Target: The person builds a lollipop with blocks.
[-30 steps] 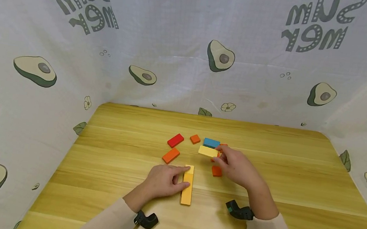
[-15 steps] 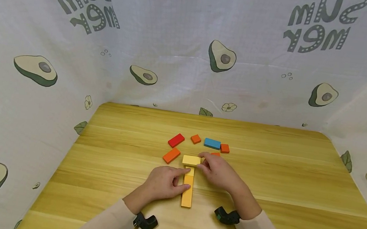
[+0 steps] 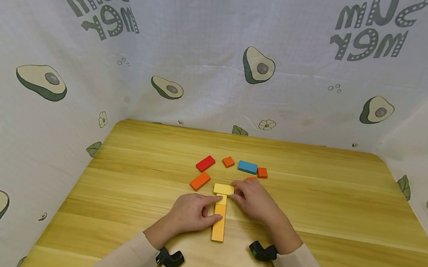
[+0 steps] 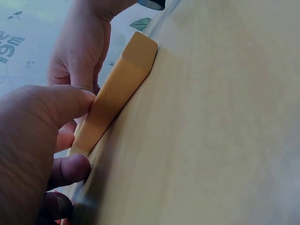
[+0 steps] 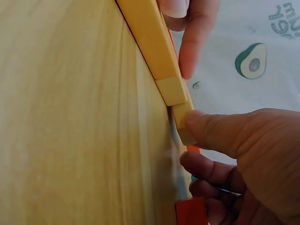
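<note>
A long amber block [image 3: 218,232] lies on the wooden table with a small pale yellow block [image 3: 224,201] against its far end. My left hand [image 3: 189,212] rests its index fingertip on the small block and its thumb on the amber one. Across the far end of this row lies a pale yellow rectangular block [image 3: 223,189], forming a T shape. My right hand [image 3: 255,202] pinches its right end between thumb and index finger. In the right wrist view, the thumb presses on the yellow block [image 5: 182,118], which touches the small one.
Beyond the hands lie a red block [image 3: 205,164], an orange block [image 3: 200,181], a small orange block [image 3: 228,162], a blue block [image 3: 248,167] and a small red-orange block [image 3: 262,173]. Another orange piece [image 3: 251,179] is partly hidden behind my right hand.
My right hand has carried the yellow rectangular block leftward from near the blue block, then down against the far end of the row. The left hand has stayed in place.
</note>
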Tool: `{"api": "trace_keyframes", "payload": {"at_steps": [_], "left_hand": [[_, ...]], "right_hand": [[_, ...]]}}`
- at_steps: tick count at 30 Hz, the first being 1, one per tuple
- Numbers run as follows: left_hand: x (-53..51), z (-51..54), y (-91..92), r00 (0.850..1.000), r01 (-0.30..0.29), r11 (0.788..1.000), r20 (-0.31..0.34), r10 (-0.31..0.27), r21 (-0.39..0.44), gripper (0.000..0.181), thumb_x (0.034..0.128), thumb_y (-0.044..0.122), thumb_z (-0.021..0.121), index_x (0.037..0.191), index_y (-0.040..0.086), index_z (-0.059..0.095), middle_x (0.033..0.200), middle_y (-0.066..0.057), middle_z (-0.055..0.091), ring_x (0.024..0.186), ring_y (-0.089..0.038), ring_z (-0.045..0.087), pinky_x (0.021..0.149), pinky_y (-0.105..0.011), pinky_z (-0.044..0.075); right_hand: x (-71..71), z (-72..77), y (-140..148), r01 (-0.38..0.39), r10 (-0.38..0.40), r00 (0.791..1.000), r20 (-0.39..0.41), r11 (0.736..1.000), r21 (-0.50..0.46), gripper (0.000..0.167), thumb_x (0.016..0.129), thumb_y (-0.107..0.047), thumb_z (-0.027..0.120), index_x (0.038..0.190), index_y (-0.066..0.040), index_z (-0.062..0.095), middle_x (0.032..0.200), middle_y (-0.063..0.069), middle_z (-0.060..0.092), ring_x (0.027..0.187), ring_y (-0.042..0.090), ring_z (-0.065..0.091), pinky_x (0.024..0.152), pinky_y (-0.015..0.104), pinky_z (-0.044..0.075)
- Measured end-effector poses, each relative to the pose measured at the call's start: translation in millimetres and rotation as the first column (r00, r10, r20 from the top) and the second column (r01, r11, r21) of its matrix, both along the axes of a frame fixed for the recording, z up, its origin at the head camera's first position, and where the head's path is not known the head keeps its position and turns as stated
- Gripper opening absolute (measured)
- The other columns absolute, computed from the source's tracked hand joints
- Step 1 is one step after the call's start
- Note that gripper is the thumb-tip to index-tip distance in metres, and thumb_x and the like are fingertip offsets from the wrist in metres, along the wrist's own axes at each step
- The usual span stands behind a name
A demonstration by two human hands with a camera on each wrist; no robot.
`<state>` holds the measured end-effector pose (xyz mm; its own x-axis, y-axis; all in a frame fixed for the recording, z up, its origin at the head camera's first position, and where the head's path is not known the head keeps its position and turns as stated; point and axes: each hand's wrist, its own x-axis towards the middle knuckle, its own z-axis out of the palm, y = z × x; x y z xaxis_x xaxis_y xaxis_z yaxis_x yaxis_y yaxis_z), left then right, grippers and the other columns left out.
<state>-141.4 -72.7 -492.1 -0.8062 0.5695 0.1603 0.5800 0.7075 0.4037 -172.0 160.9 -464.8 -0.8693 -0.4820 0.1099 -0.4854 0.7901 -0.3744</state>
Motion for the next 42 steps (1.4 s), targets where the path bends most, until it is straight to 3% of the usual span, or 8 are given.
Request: {"api": "trace_keyframes", "payload": {"at_steps": [5, 15, 25, 42], "left_hand": [[0.1, -0.4, -0.2, 1.000, -0.002, 1.000, 0.004, 0.002, -0.002, 0.050, 0.0938, 0.052, 0.066, 0.136, 0.027, 0.068, 0.061, 0.021, 0.047, 0.055, 0.006, 0.040, 0.053, -0.016, 0.033], [-0.6, -1.5, 0.0, 1.000, 0.004, 1.000, 0.003, -0.004, 0.005, 0.049, 0.0937, 0.052, 0.066, 0.136, 0.026, 0.068, 0.060, 0.020, 0.047, 0.054, 0.006, 0.040, 0.052, -0.016, 0.032], [-1.1, -3.4, 0.0, 1.000, 0.001, 1.000, -0.015, -0.001, 0.018, 0.049, 0.0930, 0.051, 0.067, 0.135, 0.026, 0.069, 0.060, 0.020, 0.047, 0.054, 0.007, 0.040, 0.052, -0.015, 0.032], [-0.8, -4.2, -0.7, 1.000, 0.003, 1.000, -0.031, -0.002, 0.017, 0.049, 0.0924, 0.051, 0.068, 0.134, 0.026, 0.069, 0.059, 0.020, 0.048, 0.054, 0.007, 0.040, 0.053, -0.015, 0.032]], "right_hand": [[0.4, -4.7, -0.2, -0.009, 0.010, 0.998, -0.068, 1.000, 0.020, 0.030, 0.091, -0.021, 0.077, 0.117, -0.008, 0.072, 0.081, -0.005, 0.058, 0.085, 0.016, 0.050, 0.088, 0.042, 0.046], [1.4, -8.4, -0.7, -0.021, 0.024, 0.992, -0.128, 0.999, 0.028, 0.030, 0.090, -0.019, 0.078, 0.118, -0.009, 0.072, 0.087, 0.001, 0.062, 0.089, 0.020, 0.053, 0.087, 0.045, 0.048], [2.0, -7.0, -2.1, -0.001, 0.007, 0.996, -0.092, 0.998, 0.056, 0.031, 0.093, -0.023, 0.075, 0.122, -0.012, 0.072, 0.093, 0.002, 0.064, 0.094, 0.023, 0.053, 0.089, 0.045, 0.048], [2.2, -7.8, -1.7, -0.012, 0.019, 0.994, -0.104, 0.998, 0.066, 0.031, 0.093, -0.023, 0.075, 0.122, -0.011, 0.071, 0.090, 0.000, 0.062, 0.091, 0.020, 0.052, 0.088, 0.043, 0.047]]}}
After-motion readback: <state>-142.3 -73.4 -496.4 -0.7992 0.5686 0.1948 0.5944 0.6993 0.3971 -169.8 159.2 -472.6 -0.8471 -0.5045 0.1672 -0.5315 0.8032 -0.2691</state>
